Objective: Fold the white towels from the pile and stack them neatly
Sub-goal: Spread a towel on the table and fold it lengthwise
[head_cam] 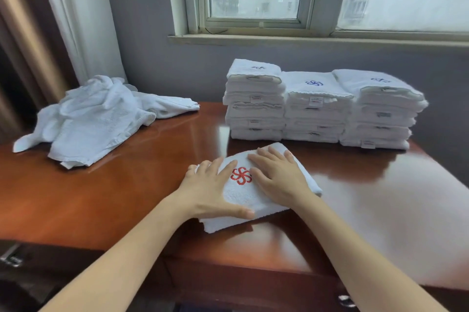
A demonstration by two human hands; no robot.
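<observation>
White folded towel pressed flat under left hand and right hand on a polished wooden table.
Both palms rest on it toward six o'clock, fingers straight and spread, gripping nothing; a red emblem shows between them, and the left thumb lies along its near edge. Unfolded towels sit heaped at ten o'clock; three folded stacks stand at one o'clock.

The folded towel and loose pile are nubby white terry cloth; the wooden table is glossy.
</observation>
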